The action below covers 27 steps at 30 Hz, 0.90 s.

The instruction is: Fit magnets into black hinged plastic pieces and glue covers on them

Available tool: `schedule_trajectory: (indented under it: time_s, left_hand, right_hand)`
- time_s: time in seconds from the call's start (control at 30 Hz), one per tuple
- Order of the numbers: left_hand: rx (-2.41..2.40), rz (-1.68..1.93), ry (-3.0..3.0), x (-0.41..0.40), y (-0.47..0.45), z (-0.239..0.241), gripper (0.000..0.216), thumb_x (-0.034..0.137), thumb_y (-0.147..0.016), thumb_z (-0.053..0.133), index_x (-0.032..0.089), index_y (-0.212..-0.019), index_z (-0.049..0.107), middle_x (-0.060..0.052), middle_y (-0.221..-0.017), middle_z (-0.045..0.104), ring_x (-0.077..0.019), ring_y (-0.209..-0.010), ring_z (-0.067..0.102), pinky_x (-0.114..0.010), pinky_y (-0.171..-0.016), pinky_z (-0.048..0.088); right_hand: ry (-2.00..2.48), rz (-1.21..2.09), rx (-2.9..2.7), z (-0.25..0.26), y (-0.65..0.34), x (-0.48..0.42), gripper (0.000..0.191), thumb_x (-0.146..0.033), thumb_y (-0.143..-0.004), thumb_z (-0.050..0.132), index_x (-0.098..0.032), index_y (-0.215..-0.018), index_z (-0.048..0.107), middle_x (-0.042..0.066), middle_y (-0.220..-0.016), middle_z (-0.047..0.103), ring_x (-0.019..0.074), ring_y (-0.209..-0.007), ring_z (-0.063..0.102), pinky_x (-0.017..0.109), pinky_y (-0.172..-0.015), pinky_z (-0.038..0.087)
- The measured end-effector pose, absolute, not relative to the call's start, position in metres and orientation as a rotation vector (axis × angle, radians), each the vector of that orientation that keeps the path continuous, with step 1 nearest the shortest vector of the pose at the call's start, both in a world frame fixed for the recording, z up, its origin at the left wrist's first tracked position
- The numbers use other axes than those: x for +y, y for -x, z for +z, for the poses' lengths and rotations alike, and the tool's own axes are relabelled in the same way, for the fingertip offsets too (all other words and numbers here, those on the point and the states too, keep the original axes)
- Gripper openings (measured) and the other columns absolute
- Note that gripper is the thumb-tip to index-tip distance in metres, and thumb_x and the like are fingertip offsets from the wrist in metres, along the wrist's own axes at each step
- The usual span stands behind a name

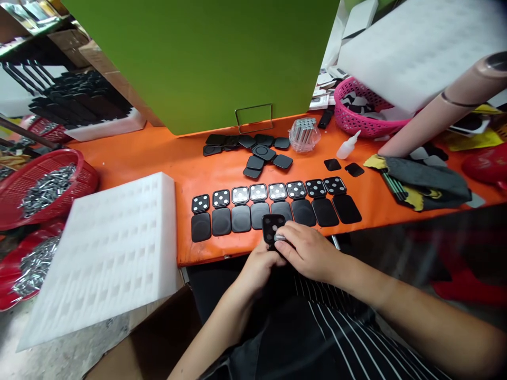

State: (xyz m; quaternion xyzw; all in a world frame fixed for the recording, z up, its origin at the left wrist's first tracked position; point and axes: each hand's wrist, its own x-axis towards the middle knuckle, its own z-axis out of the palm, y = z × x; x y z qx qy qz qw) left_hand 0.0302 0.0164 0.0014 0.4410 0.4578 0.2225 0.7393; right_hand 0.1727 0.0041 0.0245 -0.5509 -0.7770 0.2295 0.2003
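My left hand (259, 266) grips a small black square case (271, 228) from below at the near edge of the orange table (158, 153). My right hand (307, 248) pinches a short stack of silver round discs (280, 238) against that case. Just beyond my hands lies a row of several open black cases (273, 203), their upper halves showing white dots. A loose pile of black case parts (253, 150) sits farther back.
A white foam tray (106, 253) lies at the left. Red baskets (43, 187) of metal pieces stand at the far left. A clear bag of silver rods (304, 133), a small glue bottle (348, 146), a pink basket (358, 113), a cardboard tube (443, 108) and a green board (206, 58) stand behind.
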Motion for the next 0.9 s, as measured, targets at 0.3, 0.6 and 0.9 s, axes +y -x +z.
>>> schedule_trajectory:
  time_s: [0.3,0.6,0.9]
  left_hand:
    - [1.184,0.485,-1.558,0.013,-0.035,-0.008,0.051,0.011,-0.073,0.043,0.018,-0.124,0.040,-0.009,-0.119,0.053,-0.0233,-0.102,0.052,-0.035,-0.084,0.040]
    - [1.253,0.316,-1.809,0.013,-0.032,-0.003,0.059,0.022,-0.084,0.038,0.021,-0.138,0.014,-0.013,-0.122,0.052,-0.0264,-0.104,0.054,-0.038,-0.082,0.042]
    - [1.247,0.355,-1.825,0.004,-0.033,-0.006,0.057,0.021,-0.083,0.039,0.020,-0.137,0.020,-0.013,-0.124,0.051,-0.0265,-0.103,0.055,-0.037,-0.082,0.044]
  right_hand:
    - [1.640,0.465,-2.390,0.027,-0.171,0.001,0.019,-0.021,-0.091,0.038,-0.017,-0.080,0.053,0.003,-0.075,0.049,0.0164,-0.068,0.048,0.029,-0.059,0.036]
    - [1.600,0.472,-2.379,0.030,-0.168,-0.001,0.023,-0.020,-0.091,0.037,-0.016,-0.077,0.054,0.004,-0.074,0.048,0.0167,-0.069,0.047,0.029,-0.062,0.037]
    - [1.712,0.695,-2.229,0.028,-0.168,-0.002,0.020,-0.029,-0.090,0.040,-0.016,-0.085,0.053,0.005,-0.081,0.050,0.0180,-0.076,0.050,0.030,-0.069,0.039]
